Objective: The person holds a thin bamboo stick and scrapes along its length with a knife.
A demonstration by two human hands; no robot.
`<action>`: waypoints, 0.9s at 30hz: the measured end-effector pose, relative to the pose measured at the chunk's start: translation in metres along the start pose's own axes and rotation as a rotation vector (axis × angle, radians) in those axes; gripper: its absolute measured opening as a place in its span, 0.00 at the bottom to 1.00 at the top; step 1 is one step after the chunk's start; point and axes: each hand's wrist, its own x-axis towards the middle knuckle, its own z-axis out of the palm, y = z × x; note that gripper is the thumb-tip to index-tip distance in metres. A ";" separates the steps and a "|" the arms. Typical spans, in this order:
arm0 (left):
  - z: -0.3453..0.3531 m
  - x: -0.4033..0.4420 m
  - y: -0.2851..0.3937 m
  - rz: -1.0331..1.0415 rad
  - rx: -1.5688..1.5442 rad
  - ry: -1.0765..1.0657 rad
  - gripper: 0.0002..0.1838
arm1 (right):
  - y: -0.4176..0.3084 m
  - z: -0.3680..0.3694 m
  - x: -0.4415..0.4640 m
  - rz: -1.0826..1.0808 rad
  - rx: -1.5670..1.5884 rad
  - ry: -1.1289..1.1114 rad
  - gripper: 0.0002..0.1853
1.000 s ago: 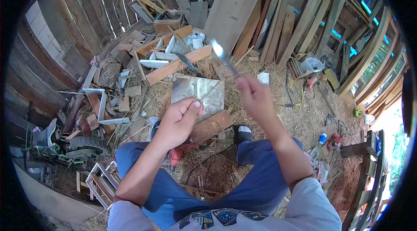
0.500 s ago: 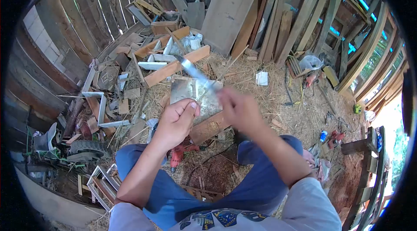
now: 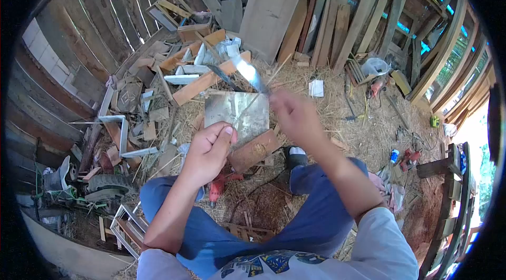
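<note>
My left hand is closed around a thin wooden stick, which points up and to the right over a flat, stained metal-like sheet. Held in my right hand is a knife, its bright blade tilted up and to the left, above the sheet's far edge. The hand and blade are slightly blurred. A reddish-brown wood block lies at the near edge of the sheet.
Beyond the sheet are an orange-brown board and white pieces. A red power tool sits between my legs. Planks lean on the back wall. Straw covers the floor, with a blue can at the right.
My right hand swung the knife inward and down, then back up and slightly away from the left hand. The left hand kept its hold on the stick, and the view shifted a little.
</note>
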 end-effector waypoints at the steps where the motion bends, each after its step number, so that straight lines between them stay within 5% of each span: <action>1: -0.002 0.003 -0.005 0.002 0.004 0.010 0.15 | 0.000 -0.001 0.001 -0.008 0.002 0.008 0.13; 5: -0.001 -0.003 0.010 -0.074 -0.080 -0.002 0.15 | -0.010 -0.016 0.008 0.211 0.044 0.005 0.11; 8: -0.003 0.000 0.000 -0.028 -0.004 0.014 0.15 | 0.003 0.005 -0.007 -0.053 -0.005 0.000 0.11; 23: 0.002 -0.009 0.008 0.207 0.384 0.127 0.13 | 0.002 -0.020 0.011 0.175 0.177 0.062 0.12; 27: -0.003 -0.005 0.009 0.135 0.398 0.140 0.12 | -0.017 -0.003 0.000 -0.006 0.064 -0.048 0.13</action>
